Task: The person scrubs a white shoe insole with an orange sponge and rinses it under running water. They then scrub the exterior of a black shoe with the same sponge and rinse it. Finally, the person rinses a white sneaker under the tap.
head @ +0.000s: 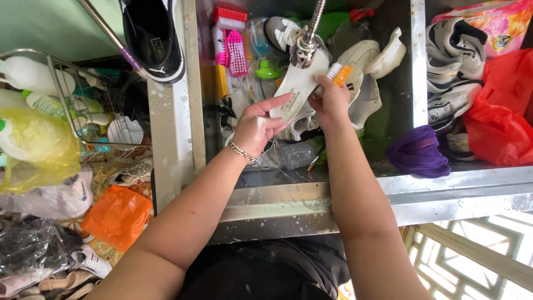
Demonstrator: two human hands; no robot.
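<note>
While you stand at the steel sink [311, 206], its basin fills the middle of the view, crowded with white shoes [366, 66] lying in a heap from the centre out to 1 o'clock. At 3 o'clock a red plastic bag [499, 111] sits on the right-hand counter, with more white and black sneakers [452, 66] just above it at 2 o'clock and a purple cloth [417, 151] beside it toward the basin. At 9 o'clock a yellow bag [33, 150] hangs over a wire rack [66, 94], and an orange bag [117, 215] lies at 8 o'clock. A black shoe [154, 39] rests at 11 o'clock on the sink's left ledge.

At the centre, leaning toward 12 o'clock, you hold a white insole [295, 83] right under the metal tap head [303, 51]. Your left hand [256, 126], wearing a chain bracelet, supports the insole's lower end; its fingers are stretched out and loosely spread, with the fingertips laid against the insole. Your right hand [331, 103] is closed in a fist around an orange-handled brush [338, 74], whose white bristles touch the insole's right edge. Pink and red scrub brushes [232, 39] lie at the back of the basin at 12 o'clock, just left of the tap.
</note>
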